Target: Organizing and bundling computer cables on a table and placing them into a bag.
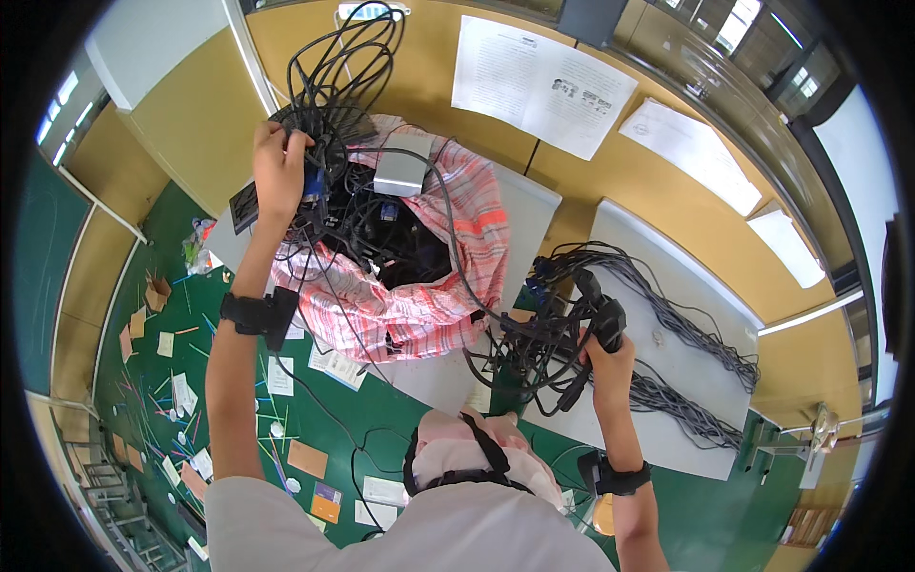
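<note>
A pink checked cloth sack (475,243) stands wide at the mouth with tangled black cables (418,247) inside. On its far left rim my left hand (280,171) grips a bunch of black cables (322,86) whose loops rise against the wall. A blue VGA connector (313,184) hangs beside those fingers. To the right, my right hand (611,361) is closed around black cables with bulky plugs (607,322). One long cable (449,214) runs from the left bunch across the sack toward the right one. A silver box-shaped device (400,171) rests on the sack's back edge.
Long bundles of dark cables (665,300) with blue connectors lie on the right white table (686,457). The left white table (525,207) bears the sack. Papers, cardboard and coloured sticks litter the green floor (236,422). Printed sheets (540,82) hang on the yellow wall.
</note>
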`<move>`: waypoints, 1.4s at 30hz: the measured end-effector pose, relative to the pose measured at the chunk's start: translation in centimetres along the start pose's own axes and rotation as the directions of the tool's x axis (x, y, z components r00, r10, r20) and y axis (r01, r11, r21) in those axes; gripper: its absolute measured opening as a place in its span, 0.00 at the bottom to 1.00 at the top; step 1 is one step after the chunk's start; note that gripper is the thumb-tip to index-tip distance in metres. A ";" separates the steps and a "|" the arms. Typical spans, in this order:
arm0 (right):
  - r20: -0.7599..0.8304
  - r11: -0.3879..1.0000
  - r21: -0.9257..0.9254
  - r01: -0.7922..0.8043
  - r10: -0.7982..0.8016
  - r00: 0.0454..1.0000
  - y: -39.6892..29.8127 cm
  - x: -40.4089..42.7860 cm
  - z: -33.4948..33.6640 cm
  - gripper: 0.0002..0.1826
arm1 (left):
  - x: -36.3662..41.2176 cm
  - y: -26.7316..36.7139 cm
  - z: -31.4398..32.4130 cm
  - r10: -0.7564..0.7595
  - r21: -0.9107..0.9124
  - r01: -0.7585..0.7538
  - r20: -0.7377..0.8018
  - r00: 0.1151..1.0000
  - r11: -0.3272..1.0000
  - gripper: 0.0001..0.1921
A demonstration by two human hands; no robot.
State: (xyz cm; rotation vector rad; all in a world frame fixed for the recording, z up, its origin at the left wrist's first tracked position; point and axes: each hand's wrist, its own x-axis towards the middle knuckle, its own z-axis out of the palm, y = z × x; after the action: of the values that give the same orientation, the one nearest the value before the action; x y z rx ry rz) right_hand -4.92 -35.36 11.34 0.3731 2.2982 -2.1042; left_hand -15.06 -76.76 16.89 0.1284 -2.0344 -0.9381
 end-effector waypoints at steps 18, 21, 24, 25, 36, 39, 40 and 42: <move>0.154 0.991 -0.101 -0.084 0.099 0.983 1.1 1.0 1.0 0.06 | 0.2 4.6 5.1 -0.367 0.027 0.635 0.835 0.411 0.772 0.10; 0.177 0.986 0.087 -0.143 0.126 0.976 0.9 1.4 1.6 0.06 | -1.0 8.8 5.7 -0.231 -0.120 0.694 0.892 0.390 0.710 0.12; 0.291 0.863 0.434 -0.259 0.137 0.947 0.3 1.6 2.1 0.07 | -2.4 11.0 6.5 -0.113 -0.198 0.692 0.920 0.376 0.695 0.13; 0.284 0.862 0.436 -0.257 0.139 0.949 -0.2 1.7 2.2 0.07 | -2.8 11.9 6.6 0.000 -0.253 0.680 0.937 0.349 0.688 0.14; 0.375 0.803 0.543 -0.246 0.030 0.927 -3.4 3.8 8.8 0.21 | -10.8 15.4 8.5 0.380 -0.186 -0.447 0.836 0.397 0.875 0.16; 0.285 0.870 0.473 -0.136 -0.005 0.959 -2.4 3.6 9.9 0.14 | -12.3 13.9 7.5 0.270 -0.134 -0.321 0.862 0.429 0.937 0.12; 0.249 0.897 0.423 -0.128 0.021 0.968 -1.5 3.9 10.0 0.12 | -12.3 13.4 6.9 0.386 -0.213 -0.402 0.820 0.422 0.891 0.10; 0.230 0.917 0.388 -0.090 -0.001 0.973 -0.4 4.0 9.7 0.15 | -12.7 12.4 5.2 0.445 -0.214 -0.427 0.692 0.569 0.878 0.10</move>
State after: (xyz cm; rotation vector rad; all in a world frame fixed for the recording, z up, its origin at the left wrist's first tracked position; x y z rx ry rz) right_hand -10.38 -44.24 10.06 0.1695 1.7202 -2.4388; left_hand -8.13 -59.71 14.82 -0.8842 -2.5841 -0.7341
